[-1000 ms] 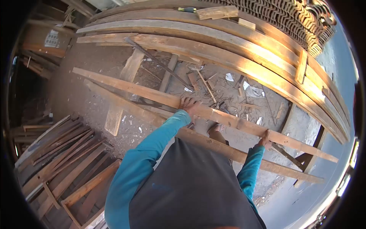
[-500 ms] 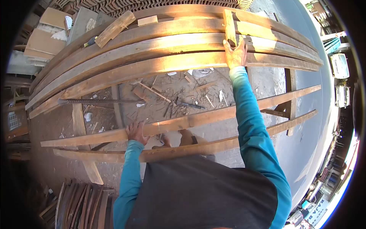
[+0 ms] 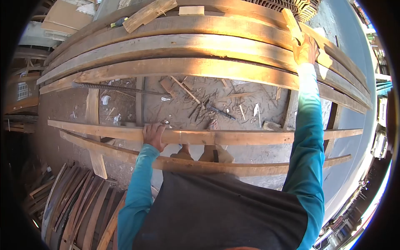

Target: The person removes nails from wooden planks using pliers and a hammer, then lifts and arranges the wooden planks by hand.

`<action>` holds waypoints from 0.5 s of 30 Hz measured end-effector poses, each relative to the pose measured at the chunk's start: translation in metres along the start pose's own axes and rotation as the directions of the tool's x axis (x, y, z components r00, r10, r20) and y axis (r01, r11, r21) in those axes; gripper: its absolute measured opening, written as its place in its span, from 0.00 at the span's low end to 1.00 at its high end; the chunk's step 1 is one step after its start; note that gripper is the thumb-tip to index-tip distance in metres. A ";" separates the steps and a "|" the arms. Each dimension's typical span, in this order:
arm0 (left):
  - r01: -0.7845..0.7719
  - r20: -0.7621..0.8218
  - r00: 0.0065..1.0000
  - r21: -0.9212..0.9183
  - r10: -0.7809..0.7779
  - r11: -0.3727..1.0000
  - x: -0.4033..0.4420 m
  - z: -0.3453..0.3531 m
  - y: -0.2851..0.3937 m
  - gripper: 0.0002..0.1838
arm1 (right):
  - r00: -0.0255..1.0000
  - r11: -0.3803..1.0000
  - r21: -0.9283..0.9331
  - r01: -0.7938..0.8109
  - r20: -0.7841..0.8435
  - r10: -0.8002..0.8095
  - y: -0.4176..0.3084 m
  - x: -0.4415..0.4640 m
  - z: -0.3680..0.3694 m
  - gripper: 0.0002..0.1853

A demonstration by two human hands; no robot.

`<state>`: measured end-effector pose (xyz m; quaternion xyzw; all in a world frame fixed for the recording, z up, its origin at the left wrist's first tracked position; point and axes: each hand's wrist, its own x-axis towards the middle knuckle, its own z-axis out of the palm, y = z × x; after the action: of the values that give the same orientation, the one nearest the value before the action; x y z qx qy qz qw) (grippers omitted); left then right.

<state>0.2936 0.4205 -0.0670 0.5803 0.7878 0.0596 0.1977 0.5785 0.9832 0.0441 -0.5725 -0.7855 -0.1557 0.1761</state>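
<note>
My left hand [image 3: 154, 136] is wrapped over a long narrow wooden beam [image 3: 246, 136], fingers on its far side. Closer to my body, a second long beam [image 3: 225, 168] runs roughly alongside it. My right arm reaches far out, and my right hand [image 3: 306, 51] is closed around the near end of a short wooden piece [image 3: 292, 25]. That piece lies across the far row of thick beams [image 3: 187, 66], angled away from me. My palm partly hides its near end.
A wood offcut [image 3: 150, 15] and a small block [image 3: 191, 10] rest on the far beams. Beneath, a ribbed metal bar [image 3: 116, 88] and wood scraps [image 3: 208, 106] show. Curved wooden pieces [image 3: 83, 208] are stacked at lower left. Crosswise timbers [image 3: 93, 112] support the beams.
The view has shifted. My right hand and the short wooden piece have moved to the right along the far beams, and the piece has tilted. My left hand stays on the narrow beam.
</note>
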 end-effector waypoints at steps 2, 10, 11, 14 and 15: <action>0.027 0.003 1.000 -0.008 -0.027 1.000 0.001 -0.002 0.004 0.42 | 0.967 0.905 0.341 0.253 -0.078 -0.241 -0.034 -0.025 -0.018 0.25; 0.071 0.065 0.995 -0.005 -0.070 0.997 -0.001 0.001 -0.002 0.41 | 0.779 0.747 0.352 0.564 0.073 -0.623 -0.096 -0.075 0.010 0.39; 0.103 0.052 0.993 0.008 -0.103 0.995 -0.003 0.003 -0.003 0.41 | 0.777 0.753 0.333 0.568 0.085 -0.624 -0.096 -0.076 0.011 0.40; 0.076 -0.003 0.997 0.005 -0.076 0.997 -0.008 0.007 -0.005 0.41 | 0.737 0.751 0.339 0.567 0.198 -0.646 -0.097 -0.061 0.008 0.36; 0.067 0.015 0.998 -0.002 -0.067 0.998 -0.009 0.008 -0.005 0.41 | 0.733 0.737 0.344 0.582 0.171 -0.659 -0.096 -0.056 0.010 0.36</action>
<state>0.2943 0.4095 -0.0734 0.5539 0.8051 0.0496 0.2064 0.5014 0.9117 0.0058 -0.2611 -0.9623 -0.0153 0.0753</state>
